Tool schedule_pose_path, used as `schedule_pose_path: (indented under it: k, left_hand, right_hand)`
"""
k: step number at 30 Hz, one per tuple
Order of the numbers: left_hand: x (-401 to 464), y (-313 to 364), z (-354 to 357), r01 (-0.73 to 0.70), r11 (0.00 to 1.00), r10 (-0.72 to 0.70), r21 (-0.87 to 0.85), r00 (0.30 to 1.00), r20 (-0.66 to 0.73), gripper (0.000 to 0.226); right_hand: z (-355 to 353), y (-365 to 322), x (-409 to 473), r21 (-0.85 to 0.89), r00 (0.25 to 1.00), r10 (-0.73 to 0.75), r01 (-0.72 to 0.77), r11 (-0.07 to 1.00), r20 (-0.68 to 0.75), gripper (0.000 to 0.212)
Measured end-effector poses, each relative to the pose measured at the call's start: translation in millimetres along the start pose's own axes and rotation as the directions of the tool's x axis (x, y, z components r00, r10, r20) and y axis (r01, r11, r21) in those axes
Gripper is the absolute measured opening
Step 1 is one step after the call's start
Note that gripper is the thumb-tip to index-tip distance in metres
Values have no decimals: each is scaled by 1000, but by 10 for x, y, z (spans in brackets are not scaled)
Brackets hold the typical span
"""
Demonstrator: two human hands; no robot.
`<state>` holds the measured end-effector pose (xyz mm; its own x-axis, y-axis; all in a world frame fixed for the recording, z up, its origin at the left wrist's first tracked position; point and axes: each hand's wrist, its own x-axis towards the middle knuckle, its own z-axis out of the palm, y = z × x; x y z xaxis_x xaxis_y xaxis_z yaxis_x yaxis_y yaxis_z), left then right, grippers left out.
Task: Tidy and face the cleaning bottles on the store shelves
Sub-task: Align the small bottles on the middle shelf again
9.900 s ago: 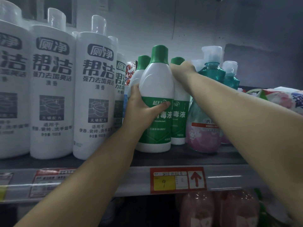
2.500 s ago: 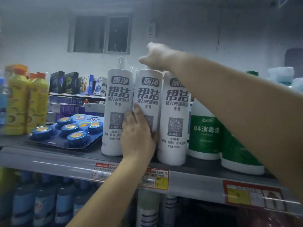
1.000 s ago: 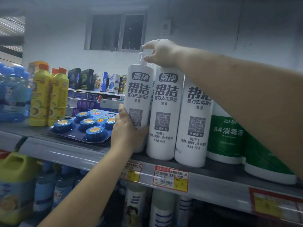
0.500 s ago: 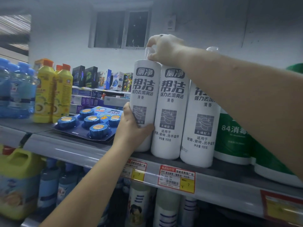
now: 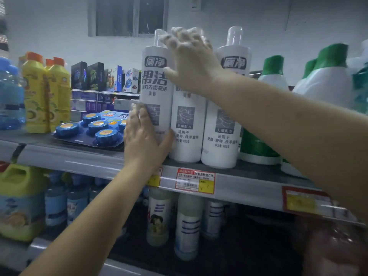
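Three tall white cleaner bottles stand upright in a row at the front edge of the upper shelf, touching one another, their printed labels turned outward. The left hand lies against the lower part of the leftmost white bottle, fingers straight and pointing up along its side, thumb spread toward the base of the middle white bottle; it presses rather than wraps. The right hand reaches across from the right and covers the top of the middle bottle, its fingers bent over the cap area, though motion blur makes it hard to tell whether they actually clasp the cap or only rest on it. The rightmost white bottle stands free, its clear cap showing above the forearm. Just beside it to the right are green-capped disinfectant bottles. To the left of the white bottles lies a blue tray of round toilet blocks, and farther left stand yellow bottles. A red and yellow price tag sits on the shelf rail below the middle bottle
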<state>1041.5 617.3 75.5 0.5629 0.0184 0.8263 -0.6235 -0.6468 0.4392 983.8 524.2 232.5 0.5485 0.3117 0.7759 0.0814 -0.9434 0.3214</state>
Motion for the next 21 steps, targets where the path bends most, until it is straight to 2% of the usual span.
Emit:
schedule_pose_path:
  k: [4, 7, 11, 14, 17, 21]
  left_hand:
    - [-421, 34, -71, -216, 973, 213, -80, 976, -47, 76]
    - [-750, -40, -134, -366, 926, 361, -99, 931, -59, 56]
    - [-1138, -201, -156, -432, 898, 430, -82, 902, -32, 36]
    - [-1406, -281, -139, -416, 908, 416, -42, 909, 1, 27]
    - [-1654, -327, -75, -352, 936, 352, -17, 930, 107, 22]
    - [-1935, -315, 140, -86, 994, 102, -65, 942, 321, 32]
  right_hand:
    - [7, -87, -536, 106, 998, -55, 59, 993, -36, 62]
    - [33, -117, -1066, 195, 993, -93, 105, 975, -72, 56]
    - [155, -136, -1845, 290, 990, -120, 137, 947, -78, 41]
    - [270, -200, -2417, 355, 987, -155, 156, 922, -31, 30]
    - [418, -269, -2896, 421, 980, -172, 116, 900, 96, 25]
    - [640, -258, -3267, 454, 926, -30, -156, 877, 377, 27]
